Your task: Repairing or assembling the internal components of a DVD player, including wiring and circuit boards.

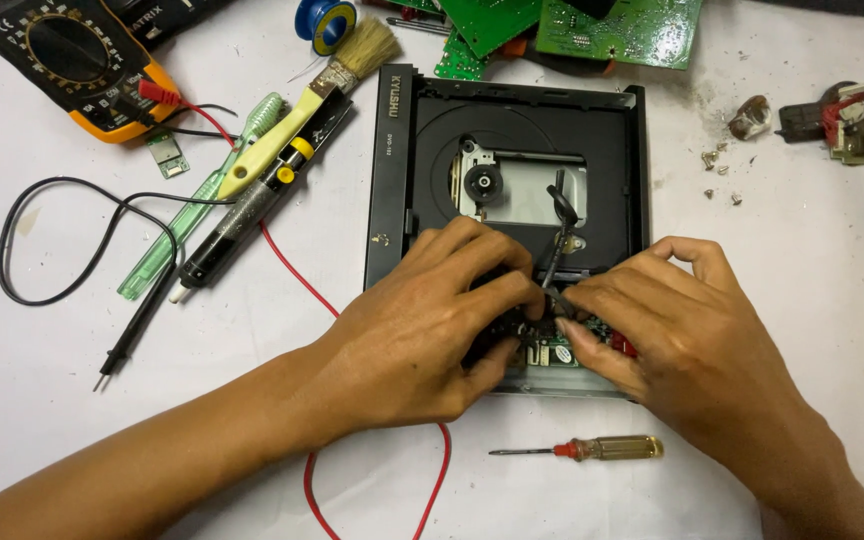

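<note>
A black disc drive unit (397, 160) lies open on the white table, its round spindle and silver laser assembly (497, 185) showing. My left hand (432, 320) rests on the drive's near end, fingers curled over a small dark part. My right hand (672, 330) meets it from the right, fingertips pinching at the same spot beside a small green circuit board (560, 352). A thin black cable (560, 225) rises from between the fingers. What exactly each hand grips is hidden by the fingers.
A small screwdriver (592, 448) with an amber handle lies near the table's front. At left are a multimeter (77, 60), black and red probe leads, a paintbrush (322, 85), a solder sucker (242, 215). Green circuit boards (617, 28) lie at the back; loose screws (717, 165) at right.
</note>
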